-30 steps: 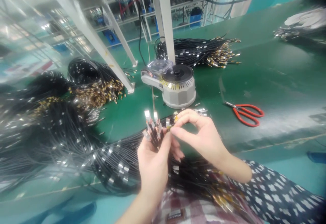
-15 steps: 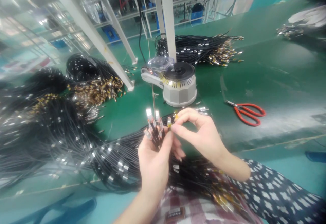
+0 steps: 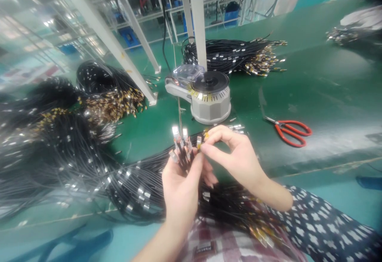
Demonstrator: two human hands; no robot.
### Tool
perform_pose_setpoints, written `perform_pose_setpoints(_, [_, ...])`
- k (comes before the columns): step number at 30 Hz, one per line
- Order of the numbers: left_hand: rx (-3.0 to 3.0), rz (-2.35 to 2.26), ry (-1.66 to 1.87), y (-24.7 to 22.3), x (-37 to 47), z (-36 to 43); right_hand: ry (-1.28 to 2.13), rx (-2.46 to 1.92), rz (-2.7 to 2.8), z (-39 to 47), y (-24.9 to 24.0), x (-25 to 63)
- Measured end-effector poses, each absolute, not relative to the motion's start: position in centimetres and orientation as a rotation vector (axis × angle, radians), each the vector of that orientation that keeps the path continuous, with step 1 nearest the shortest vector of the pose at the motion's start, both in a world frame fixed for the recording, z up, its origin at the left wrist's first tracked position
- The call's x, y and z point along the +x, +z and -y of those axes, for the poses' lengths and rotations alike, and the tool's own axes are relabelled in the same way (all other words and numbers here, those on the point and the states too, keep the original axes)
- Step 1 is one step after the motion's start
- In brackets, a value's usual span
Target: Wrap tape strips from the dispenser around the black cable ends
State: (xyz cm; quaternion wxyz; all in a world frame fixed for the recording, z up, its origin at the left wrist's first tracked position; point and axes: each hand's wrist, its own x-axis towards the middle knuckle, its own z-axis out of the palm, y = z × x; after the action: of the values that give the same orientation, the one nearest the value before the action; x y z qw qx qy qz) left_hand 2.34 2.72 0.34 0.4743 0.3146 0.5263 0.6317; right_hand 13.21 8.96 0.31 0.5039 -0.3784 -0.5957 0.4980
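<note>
Green tabletop [image 3: 328,91] leaves room between right hand [image 3: 235,150] and scissors [image 3: 279,126].

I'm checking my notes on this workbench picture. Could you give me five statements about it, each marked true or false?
1. The left hand holds several black cables with metal ends. True.
2. The red-handled scissors lie on the green table, apart from both hands. True.
3. The right hand is resting on the dispenser. False: it is beside the left hand, close to the metal ends.
4. The dispenser stands on the floor. False: it stands on the green table.
5. The patterned sleeve is on the left arm. False: it is on the right arm.
</note>
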Motion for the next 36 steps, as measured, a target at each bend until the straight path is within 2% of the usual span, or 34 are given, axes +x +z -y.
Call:
perform_pose_setpoints(14, [0.769, -1.376, 1.576, 0.6, 3.0, -2.6, 1.321, -0.993, 1.347, -8.4, 0.8, 12.6])
perform_pose_setpoints(24, [0.750, -1.287, 1.588, 0.5, 2.4, -2.4, 1.295, -0.784, 1.454, -9.1, -0.3, 13.5])
perform_pose_setpoints(30, [0.755, -1.253, 1.602, 0.8, 2.4, -2.3, 1.288, -0.817, 1.437, -9.3, -0.2, 13.5])
perform_pose_setpoints(36, [0.706, -1.132, 1.495, 0.9, 1.5, -2.8, 1.513, -0.718, 1.363, -9.9, -0.3, 13.4])
